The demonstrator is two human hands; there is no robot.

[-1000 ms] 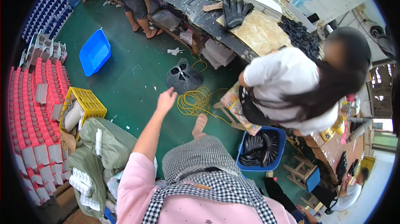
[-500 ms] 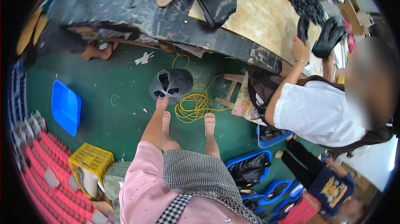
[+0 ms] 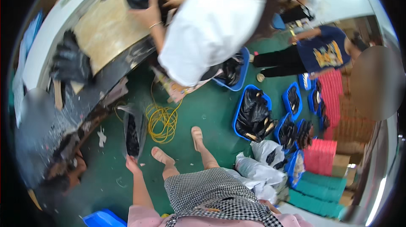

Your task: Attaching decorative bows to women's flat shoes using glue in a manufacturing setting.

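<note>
One grey bag (image 3: 141, 127) of dark pieces (image 3: 132, 136) lies straight ahead of the person's left hand (image 3: 133, 164), its long axis running from the fingers away from the body, yellow cord (image 3: 163, 122) coiled just to its right. The left hand, the nearer of the two, is clamped on the bag's near edge. The right hand (image 3: 270, 206) shows only in part beside the checked apron (image 3: 198, 187), well apart from the bag; whether its fingers are closed, one cannot tell, nor whether the bag's base rests on the floor (image 3: 215, 117). Half a second earlier, the bag sat squat and rounded, its mouth gathered at the fingers; now it is drawn out long and narrow. The view has swung too, carrying the blue basin (image 3: 103, 218) from the left side to the lower edge.
</note>
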